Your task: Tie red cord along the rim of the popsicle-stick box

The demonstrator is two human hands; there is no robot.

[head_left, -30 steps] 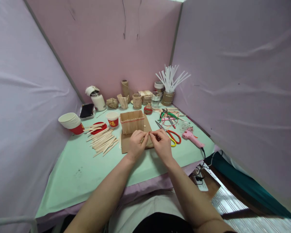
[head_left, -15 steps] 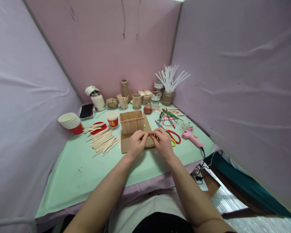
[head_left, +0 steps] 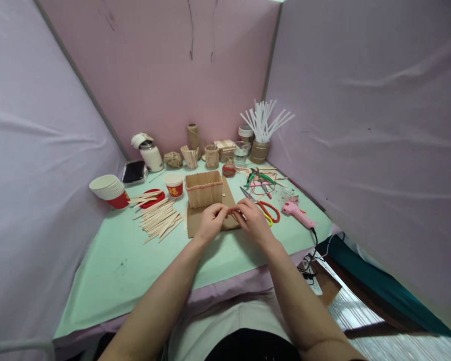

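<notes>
My left hand [head_left: 211, 221] and my right hand [head_left: 252, 219] meet over a brown cardboard sheet [head_left: 194, 222] on the mint-green table [head_left: 116, 265]. Both pinch a small thing with a bit of red string [head_left: 231, 211] between the fingertips; I cannot make out the rest of it. Just behind my hands stands a small open box of wooden sticks [head_left: 204, 188] with a red line round its rim. To the right of my right hand lie red-handled scissors [head_left: 267, 210].
A pile of loose wooden sticks [head_left: 160, 218] lies left of the cardboard, with red paper cups [head_left: 110, 190] beyond. A pink glue gun [head_left: 297, 213] with a black cord lies at the right. Jars, twine and white straws [head_left: 263, 123] line the back wall.
Both hands have shifted slightly and their fingertips have drawn closer together around the small thing. Nothing else on the table has moved.
</notes>
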